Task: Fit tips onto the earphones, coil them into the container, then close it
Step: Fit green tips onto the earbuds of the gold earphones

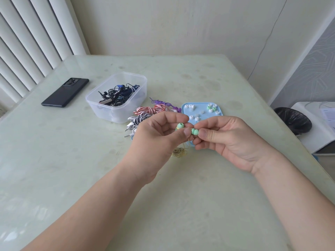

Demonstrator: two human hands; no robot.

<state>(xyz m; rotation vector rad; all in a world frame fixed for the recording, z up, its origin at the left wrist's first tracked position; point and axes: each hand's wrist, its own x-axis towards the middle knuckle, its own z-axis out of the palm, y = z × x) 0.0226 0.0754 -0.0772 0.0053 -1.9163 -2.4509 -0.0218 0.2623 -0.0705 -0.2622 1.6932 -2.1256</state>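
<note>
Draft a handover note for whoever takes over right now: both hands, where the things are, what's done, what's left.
Left hand: pinches the mint earphones above the table.
Right hand: pinches a green tip at one earbud; whether it is seated, cannot tell.
Spare tips lie on the blue tray. The clear container is open.
Done: dark earphones are in the container.
Left: finish this pair, coil it in, then the striped and purple earphones beside the container, then close it.

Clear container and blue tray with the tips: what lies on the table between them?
Three coiled earphone bundles lie there: a purple bundle, a pink-and-white bundle and a black-and-white bundle. The head view shows this.
</note>
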